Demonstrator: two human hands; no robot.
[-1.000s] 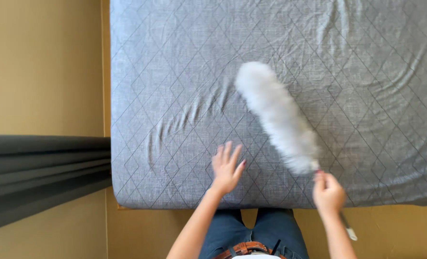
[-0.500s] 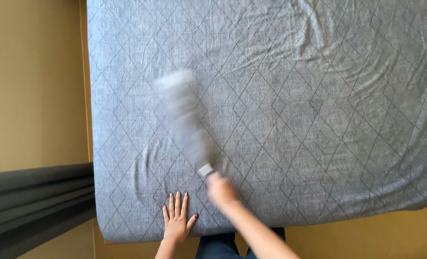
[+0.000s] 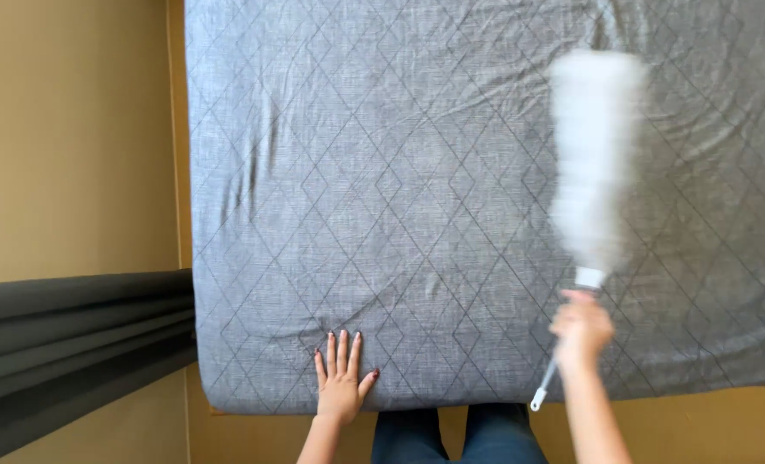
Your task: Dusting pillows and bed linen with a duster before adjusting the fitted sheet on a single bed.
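Sweeping risk: with the right hand (image 3: 582, 328) clamped on the handle of the white fluffy duster (image 3: 596, 159), blurred above the grey quilted mattress (image 3: 382, 215), and the left hand (image 3: 341, 382) spread flat near its edge, a loose hold could fling the duster.

I see the left hand (image 3: 341, 382) flat on the mattress (image 3: 382, 215) near its front edge. To the right, the right hand (image 3: 581, 328) holds the duster (image 3: 593, 155) over it.
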